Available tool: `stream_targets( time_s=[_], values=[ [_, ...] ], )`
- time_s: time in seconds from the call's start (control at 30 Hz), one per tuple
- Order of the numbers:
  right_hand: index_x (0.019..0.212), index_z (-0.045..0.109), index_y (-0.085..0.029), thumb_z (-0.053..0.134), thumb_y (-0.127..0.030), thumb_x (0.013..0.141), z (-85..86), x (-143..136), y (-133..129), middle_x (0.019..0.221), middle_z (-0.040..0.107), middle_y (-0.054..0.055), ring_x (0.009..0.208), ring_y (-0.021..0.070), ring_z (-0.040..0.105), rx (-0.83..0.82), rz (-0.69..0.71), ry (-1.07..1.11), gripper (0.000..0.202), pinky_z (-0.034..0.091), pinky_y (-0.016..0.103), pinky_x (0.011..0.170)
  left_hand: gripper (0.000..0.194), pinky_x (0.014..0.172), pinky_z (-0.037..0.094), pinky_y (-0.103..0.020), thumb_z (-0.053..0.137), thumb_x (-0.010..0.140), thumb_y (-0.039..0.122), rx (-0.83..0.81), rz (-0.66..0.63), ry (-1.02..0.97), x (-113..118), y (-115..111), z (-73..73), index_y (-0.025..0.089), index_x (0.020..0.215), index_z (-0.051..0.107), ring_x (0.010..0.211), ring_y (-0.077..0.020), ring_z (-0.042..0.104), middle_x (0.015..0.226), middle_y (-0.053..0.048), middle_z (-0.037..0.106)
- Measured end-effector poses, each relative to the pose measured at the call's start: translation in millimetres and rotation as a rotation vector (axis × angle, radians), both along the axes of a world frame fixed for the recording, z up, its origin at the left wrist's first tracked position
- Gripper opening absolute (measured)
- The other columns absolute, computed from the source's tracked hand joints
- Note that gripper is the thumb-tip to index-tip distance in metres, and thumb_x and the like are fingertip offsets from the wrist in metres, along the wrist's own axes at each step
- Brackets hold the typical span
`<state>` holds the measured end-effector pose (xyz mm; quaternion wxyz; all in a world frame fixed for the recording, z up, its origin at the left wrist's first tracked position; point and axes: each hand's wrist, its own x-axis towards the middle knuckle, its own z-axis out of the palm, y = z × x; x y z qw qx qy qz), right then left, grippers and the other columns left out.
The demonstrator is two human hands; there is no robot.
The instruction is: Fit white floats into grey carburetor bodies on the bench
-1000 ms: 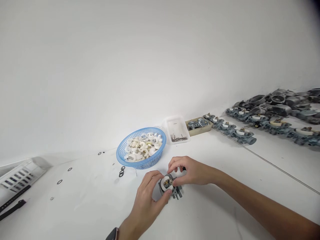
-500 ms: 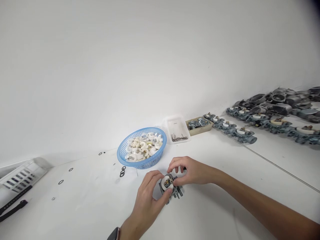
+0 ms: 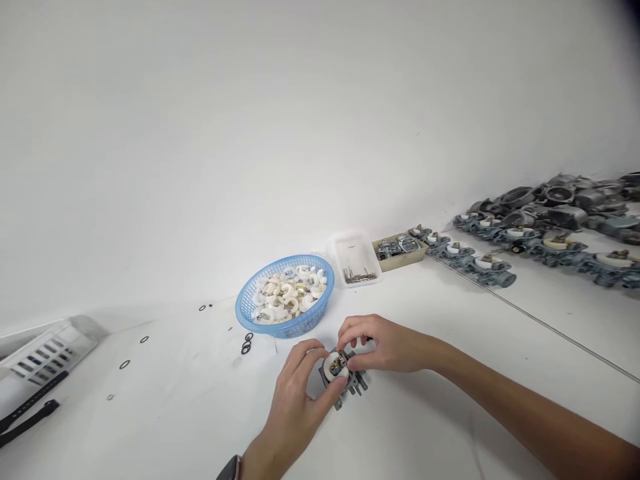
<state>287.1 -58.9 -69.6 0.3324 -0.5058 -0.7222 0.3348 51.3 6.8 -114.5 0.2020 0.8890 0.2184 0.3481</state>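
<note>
A grey metal carburetor [image 3: 356,385] rests on the white table, its open side up, with a white float [image 3: 330,368] and brass parts showing inside. My left hand [image 3: 299,388] grips its body, thumb at the near edge and fingers at the far left. From the right, my right hand [image 3: 383,343] reaches over with bent fingers; its thumb and forefinger press on the carburetor's right and far edges by the float hinge. Whether a small pin sits between those fingertips cannot be made out. Beyond the hands stands a blue basket [image 3: 243,319] of loose white floats [image 3: 290,291].
Behind are a white tray [image 3: 353,253] with thin metal pins and a beige box [image 3: 405,261] of carburetors. Rows of carburetors [image 3: 493,270] and dark metal bowls [image 3: 565,200] fill the right side. Black rings [image 3: 246,347], a white crate [image 3: 47,357] and black straps [image 3: 30,423] lie left.
My right hand's fingertips have shifted slightly at the carburetor's far edge. The left hand keeps its grip. The whole view has moved a little.
</note>
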Motion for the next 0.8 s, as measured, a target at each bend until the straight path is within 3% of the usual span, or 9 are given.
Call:
stream_targets(
  time_s=[0.8],
  values=[
    [0.101, 0.075, -0.025, 0.076, -0.036, 0.085, -0.4, 1.0, 0.8, 0.106, 0.067, 0.001, 0.095, 0.0182, 0.058, 0.074, 0.027, -0.088, 0.02, 0.045, 0.031, 0.084, 0.02, 0.09, 0.055, -0.04, 0.068, 0.093, 0.029, -0.044, -0.033, -0.006, 0.3, -0.2, 2.0, 0.022, 0.111, 0.062, 0.106, -0.0251, 0.064, 0.116, -0.01, 0.062]
  ],
)
